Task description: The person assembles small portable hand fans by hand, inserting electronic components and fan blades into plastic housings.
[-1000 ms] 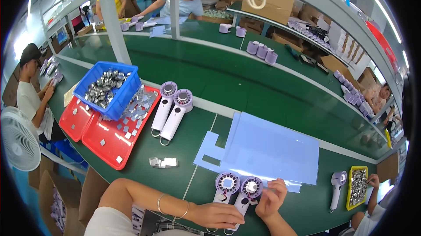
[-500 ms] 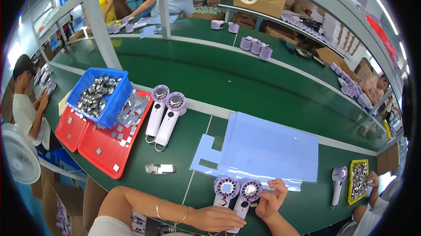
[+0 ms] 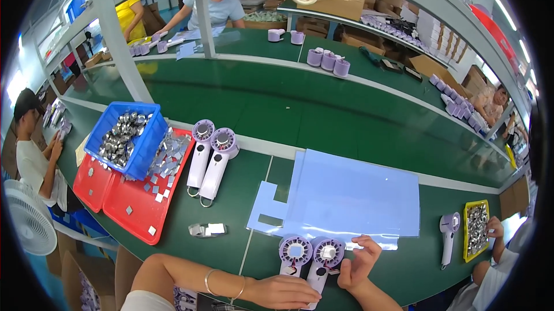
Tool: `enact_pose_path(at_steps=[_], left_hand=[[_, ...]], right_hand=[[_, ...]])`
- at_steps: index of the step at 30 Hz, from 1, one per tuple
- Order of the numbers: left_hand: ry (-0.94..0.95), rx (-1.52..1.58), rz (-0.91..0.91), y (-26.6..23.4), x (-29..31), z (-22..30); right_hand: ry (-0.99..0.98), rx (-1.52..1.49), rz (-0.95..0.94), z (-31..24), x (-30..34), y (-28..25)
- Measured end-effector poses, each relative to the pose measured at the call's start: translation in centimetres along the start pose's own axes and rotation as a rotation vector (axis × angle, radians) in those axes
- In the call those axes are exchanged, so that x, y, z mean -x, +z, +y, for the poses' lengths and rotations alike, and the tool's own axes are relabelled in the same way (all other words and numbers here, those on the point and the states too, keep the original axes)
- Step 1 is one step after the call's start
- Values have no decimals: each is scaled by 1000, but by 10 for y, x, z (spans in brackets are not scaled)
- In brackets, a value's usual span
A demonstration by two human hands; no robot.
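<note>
The left hand (image 3: 284, 292) is lying across the handles of the left fan (image 3: 295, 252) and the right fan (image 3: 328, 254); whether it is gripping them, I cannot tell. The right hand (image 3: 359, 265) is curving just beside the right fan's head, thumb and fingers standing apart. Beyond both hands, blue sheets (image 3: 356, 195) are lying flat. Well left of the grip, a red tray (image 3: 135, 204) is holding small squares; well right, a yellow tray (image 3: 467, 235) is holding metal pieces.
</note>
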State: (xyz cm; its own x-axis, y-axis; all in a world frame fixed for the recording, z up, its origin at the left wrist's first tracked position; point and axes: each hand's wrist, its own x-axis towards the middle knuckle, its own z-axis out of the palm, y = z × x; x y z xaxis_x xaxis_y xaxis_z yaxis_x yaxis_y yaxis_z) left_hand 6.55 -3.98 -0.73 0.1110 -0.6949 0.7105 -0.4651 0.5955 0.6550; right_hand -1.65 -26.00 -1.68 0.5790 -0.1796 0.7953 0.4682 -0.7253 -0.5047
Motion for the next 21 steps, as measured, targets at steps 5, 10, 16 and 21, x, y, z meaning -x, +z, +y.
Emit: enact_pose_path(at_steps=[5,10,16,21], left_hand=[[69,41,7,-1,-5,-2],[11,55,19,1,-4,-1],[6,43,-5,-3,-2,-3],[-1,44,-10,-1,-4,-3]], right_hand=[[-6,15,-9,1,1,-1],[-5,6,-34,1,1,-2],[23,11,-55,1,0,-1],[3,15,-66,2,0,-2]])
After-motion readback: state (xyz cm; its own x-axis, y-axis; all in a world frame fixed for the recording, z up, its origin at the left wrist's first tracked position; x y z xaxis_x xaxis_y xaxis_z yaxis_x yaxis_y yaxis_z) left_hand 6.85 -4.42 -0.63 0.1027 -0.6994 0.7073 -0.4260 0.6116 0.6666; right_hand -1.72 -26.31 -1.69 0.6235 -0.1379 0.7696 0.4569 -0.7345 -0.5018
